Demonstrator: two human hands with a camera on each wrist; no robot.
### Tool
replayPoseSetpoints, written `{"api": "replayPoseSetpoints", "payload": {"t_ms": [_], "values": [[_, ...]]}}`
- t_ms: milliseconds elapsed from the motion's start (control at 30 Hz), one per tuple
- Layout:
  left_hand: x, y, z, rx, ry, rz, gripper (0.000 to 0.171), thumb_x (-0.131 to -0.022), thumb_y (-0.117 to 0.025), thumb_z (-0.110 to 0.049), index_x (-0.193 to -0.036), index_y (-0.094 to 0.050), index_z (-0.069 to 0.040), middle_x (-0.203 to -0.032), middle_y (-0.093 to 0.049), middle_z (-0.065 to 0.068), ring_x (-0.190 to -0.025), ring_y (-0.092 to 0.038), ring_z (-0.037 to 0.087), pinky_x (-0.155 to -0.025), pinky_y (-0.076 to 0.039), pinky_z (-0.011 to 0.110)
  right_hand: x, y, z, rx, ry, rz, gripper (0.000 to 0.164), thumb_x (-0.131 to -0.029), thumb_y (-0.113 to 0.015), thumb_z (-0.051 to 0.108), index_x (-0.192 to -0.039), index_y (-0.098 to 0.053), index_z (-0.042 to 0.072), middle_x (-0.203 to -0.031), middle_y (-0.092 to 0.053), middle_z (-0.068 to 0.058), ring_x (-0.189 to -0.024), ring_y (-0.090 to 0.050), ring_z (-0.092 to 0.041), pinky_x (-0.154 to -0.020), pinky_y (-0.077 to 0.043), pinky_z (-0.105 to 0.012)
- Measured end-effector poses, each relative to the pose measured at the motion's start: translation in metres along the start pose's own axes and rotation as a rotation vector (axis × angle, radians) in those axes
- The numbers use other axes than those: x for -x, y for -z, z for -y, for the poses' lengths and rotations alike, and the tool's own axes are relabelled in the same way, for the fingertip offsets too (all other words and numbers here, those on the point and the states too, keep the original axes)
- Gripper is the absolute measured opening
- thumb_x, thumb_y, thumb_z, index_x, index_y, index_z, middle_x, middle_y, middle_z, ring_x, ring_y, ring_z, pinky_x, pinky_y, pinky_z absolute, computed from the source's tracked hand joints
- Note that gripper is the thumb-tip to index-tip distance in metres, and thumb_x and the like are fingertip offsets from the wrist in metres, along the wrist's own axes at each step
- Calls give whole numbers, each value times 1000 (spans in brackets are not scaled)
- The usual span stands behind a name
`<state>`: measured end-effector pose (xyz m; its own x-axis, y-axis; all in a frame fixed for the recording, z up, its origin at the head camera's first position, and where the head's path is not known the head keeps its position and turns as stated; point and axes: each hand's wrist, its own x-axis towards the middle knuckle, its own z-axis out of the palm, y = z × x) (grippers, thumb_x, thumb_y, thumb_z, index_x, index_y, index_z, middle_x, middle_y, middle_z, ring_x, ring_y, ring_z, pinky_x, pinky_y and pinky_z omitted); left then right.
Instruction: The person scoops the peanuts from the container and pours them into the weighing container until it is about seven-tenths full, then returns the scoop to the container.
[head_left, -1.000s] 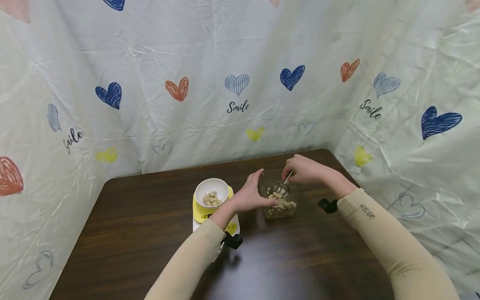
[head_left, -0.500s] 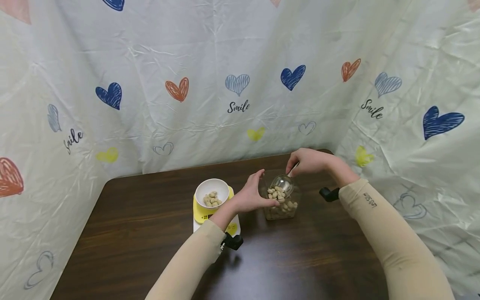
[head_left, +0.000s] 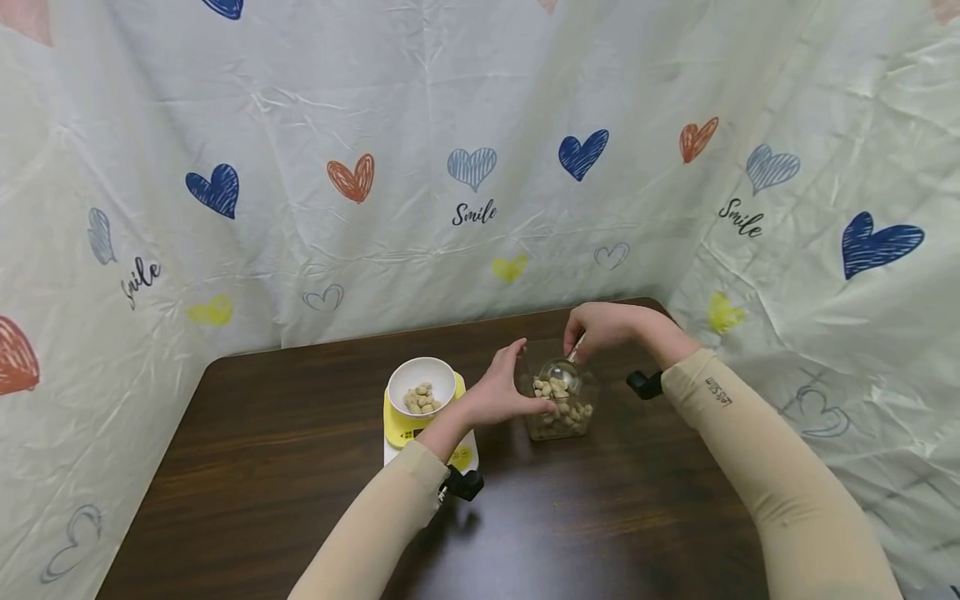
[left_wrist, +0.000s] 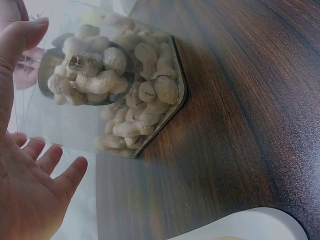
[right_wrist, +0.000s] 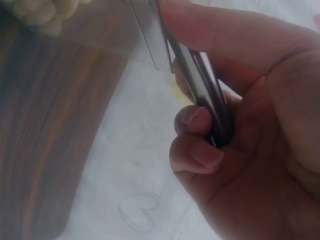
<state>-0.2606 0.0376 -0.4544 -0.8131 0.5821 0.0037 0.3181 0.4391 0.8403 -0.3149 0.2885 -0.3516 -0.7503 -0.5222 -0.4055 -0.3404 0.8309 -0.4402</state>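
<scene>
Right of the bowl and arm-blocked scale, the left hand spreads against the container below right of frame centre, the right hand curled round the scoop, its handle slanting upper right.

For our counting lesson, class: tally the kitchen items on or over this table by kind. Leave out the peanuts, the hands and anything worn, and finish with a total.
White bowl: 1
Yellow-and-white kitchen scale: 1
Clear container: 1
Metal scoop: 1
Total: 4
</scene>
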Motion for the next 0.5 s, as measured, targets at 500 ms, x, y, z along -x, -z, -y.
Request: {"api": "replayPoseSetpoints", "payload": {"t_ms": [500], "values": [[-1,-1,2,-18,4,-11,122,-76,-85,-58,-165,-9,-24,-163,-24,6,-147,-30,20,-114,-35,43,15,6,-20,-171,-19,-60,13,-93,-76,19,-105,-77,16,-117,-63,-6,-106,-60,-23,-92,-50,-49]]}}
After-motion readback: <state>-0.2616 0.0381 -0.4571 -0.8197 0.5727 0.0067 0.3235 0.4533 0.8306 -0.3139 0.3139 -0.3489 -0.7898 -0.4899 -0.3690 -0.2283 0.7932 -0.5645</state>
